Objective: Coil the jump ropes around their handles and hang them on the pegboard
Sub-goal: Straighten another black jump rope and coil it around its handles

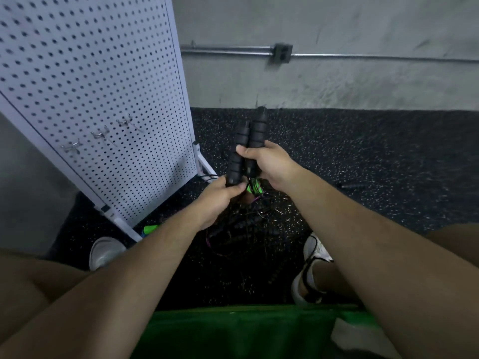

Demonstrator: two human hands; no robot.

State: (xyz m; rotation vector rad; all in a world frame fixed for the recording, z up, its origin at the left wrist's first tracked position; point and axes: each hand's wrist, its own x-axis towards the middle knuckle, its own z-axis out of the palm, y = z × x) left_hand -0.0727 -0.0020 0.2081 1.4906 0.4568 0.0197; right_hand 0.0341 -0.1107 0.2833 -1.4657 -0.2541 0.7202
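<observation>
Speckled rubber floor (363,151) meets a grey concrete wall (337,81); at ten o'clock stands the white pegboard (90,73), its three hooks (102,134) bare, so nothing is hung yet. Centre frame, the right hand (269,164) clasps two black handles (255,133) together, the left hand (215,200) pinching their lower ends. Coiling looks barely begun — tangled ropes (248,224) lie at six o'clock.

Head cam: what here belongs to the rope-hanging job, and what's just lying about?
Job: black ribbed foam jump-rope handles, held by right hand, left hand pinching their lower end; white perforated metal pegboard; its metal hooks; tangled pile of ropes on the floor.
Not part of it: grey metal wall conduit; white shoes; green fabric.
</observation>
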